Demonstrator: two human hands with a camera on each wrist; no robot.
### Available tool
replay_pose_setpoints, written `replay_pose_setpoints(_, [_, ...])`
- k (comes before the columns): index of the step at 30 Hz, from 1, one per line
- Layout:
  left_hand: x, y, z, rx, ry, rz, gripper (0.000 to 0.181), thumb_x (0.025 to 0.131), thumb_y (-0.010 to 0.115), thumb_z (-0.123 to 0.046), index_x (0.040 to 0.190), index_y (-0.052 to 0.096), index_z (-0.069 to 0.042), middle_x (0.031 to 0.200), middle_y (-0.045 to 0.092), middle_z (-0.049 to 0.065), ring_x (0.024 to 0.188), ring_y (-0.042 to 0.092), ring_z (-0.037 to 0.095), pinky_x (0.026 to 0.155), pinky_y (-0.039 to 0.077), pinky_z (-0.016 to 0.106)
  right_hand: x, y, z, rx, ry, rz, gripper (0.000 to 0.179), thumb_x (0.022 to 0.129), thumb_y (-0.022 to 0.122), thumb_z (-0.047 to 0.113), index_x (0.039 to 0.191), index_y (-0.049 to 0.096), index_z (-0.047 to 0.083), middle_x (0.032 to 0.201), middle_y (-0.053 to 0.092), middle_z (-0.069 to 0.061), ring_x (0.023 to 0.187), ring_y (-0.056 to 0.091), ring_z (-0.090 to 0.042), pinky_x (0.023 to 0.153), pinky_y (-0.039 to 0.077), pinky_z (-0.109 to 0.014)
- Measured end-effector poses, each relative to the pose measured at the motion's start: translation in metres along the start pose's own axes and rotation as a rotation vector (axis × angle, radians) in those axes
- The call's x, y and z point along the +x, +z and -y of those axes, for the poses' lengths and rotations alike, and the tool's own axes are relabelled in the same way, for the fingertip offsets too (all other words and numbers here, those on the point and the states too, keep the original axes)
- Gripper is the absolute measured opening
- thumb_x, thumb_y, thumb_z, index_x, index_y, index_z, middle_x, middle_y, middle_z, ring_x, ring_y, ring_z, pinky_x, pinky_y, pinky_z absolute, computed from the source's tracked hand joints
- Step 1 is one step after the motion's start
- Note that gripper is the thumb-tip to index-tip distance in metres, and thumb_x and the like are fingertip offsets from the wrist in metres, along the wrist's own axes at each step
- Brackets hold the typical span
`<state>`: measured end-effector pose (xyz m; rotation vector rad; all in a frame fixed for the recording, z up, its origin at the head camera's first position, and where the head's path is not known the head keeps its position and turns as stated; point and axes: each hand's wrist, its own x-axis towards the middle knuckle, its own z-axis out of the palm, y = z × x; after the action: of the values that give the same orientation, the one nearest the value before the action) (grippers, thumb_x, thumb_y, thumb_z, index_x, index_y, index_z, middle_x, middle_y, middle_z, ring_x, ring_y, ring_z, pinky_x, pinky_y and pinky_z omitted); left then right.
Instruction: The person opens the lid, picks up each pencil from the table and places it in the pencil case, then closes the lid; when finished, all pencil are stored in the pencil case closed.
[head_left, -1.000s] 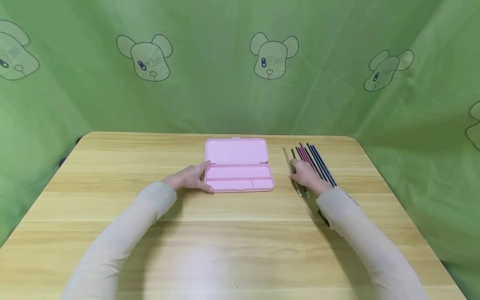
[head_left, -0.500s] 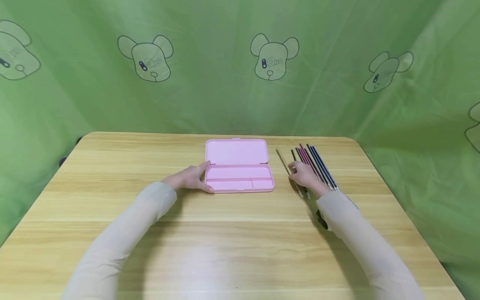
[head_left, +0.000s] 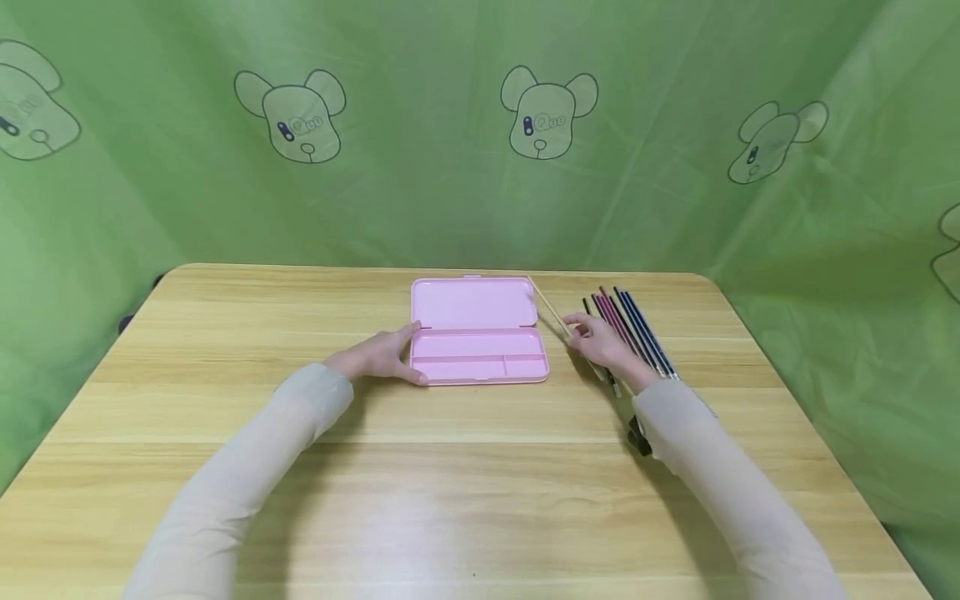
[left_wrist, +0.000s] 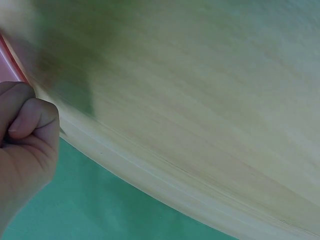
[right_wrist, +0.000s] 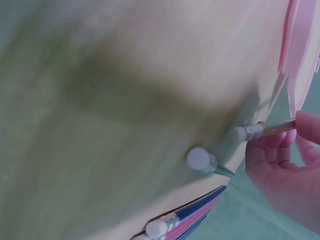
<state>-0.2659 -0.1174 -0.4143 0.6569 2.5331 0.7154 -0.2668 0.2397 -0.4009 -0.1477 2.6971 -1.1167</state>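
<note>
A pink pencil case (head_left: pixel 474 303) lies unfolded on the table, its lid laid back and its divided tray (head_left: pixel 457 343) nearest the person. My left hand (head_left: pixel 381 354) grips the tray's left end, thumb at the front corner and fingers further back. In the left wrist view that hand's fingers (left_wrist: pixel 37 117) are curled beside the pink edge. My right hand (head_left: pixel 607 346) pinches a natural-wood pencil (head_left: pixel 549 306), tilted with its far end close to the lid's right corner. The right wrist view shows its eraser end (right_wrist: pixel 250 132) sticking out past the fingers.
Right of the case lies a loose row of dark blue and magenta pencils (head_left: pixel 647 329), partly behind the right hand. A dark pencil (head_left: pixel 587 306) lies at the row's left side. A small dark object (head_left: pixel 639 437) shows under the right sleeve. Green printed cloth (head_left: pixel 420 208) hangs behind the table.
The right hand has drawn the wooden pencil away from the row, its far end swinging left toward the case lid. The left hand and the case have stayed put.
</note>
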Motion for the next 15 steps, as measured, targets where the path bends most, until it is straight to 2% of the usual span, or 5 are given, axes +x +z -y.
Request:
replay_pose_setpoints(4, [0.0,0.0,0.0,0.001,0.001,0.002,0.106,0.073,0.073,-0.041,0.145,0.008,0.001,0.144,0.024,0.028,0.133,0.026,0.037,0.111,0.019,0.043,0.001,0.002,0.001,0.01,-0.028,-0.014,0.04,0.09,0.048,0.003,0.13,0.044,-0.002,0.097,0.053,-0.021,0.08,0.052,-0.026,0.064,0.046,-0.026])
replay_pose_setpoints(10, [-0.001,0.0,-0.001,0.0,0.0,0.005,0.105,0.073,0.074,-0.041,0.145,0.009,0.0,0.144,0.023,0.028,0.133,0.025,0.038,0.111,0.019,0.044,0.004,0.007,0.006,0.047,-0.076,-0.018,0.039,0.091,0.047,0.0,0.13,0.044,-0.003,0.101,0.054,-0.026,0.084,0.053,-0.032,0.068,0.05,-0.036])
replay_pose_setpoints(15, [-0.001,0.0,-0.002,0.004,0.006,0.005,0.105,0.074,0.073,-0.041,0.145,0.008,0.001,0.143,0.023,0.029,0.133,0.025,0.038,0.111,0.02,0.043,0.005,0.012,0.012,0.065,-0.088,-0.029,0.036,0.089,0.05,0.0,0.126,0.051,-0.003,0.104,0.056,-0.025,0.084,0.052,-0.029,0.068,0.049,-0.031])
